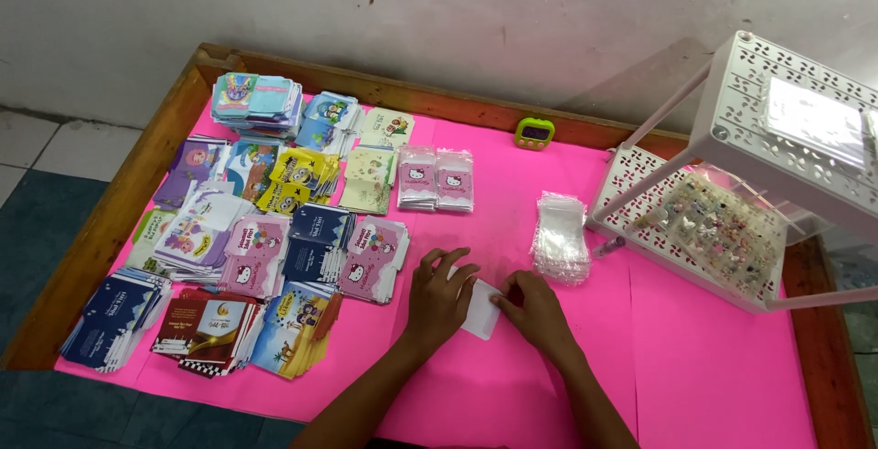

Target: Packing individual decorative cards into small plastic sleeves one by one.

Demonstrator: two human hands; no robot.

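Two hands on one small white card [482,309], near centre of the pink desk [695,367] — left hand [439,298] flat on its edge, right hand [530,310] pinching it shut. Clear sleeve stack [560,237] just right; sleeving looks next — needs a one-hand hold.

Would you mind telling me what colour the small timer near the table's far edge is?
The small timer is yellow-green with a dark display, seen best in the head view.
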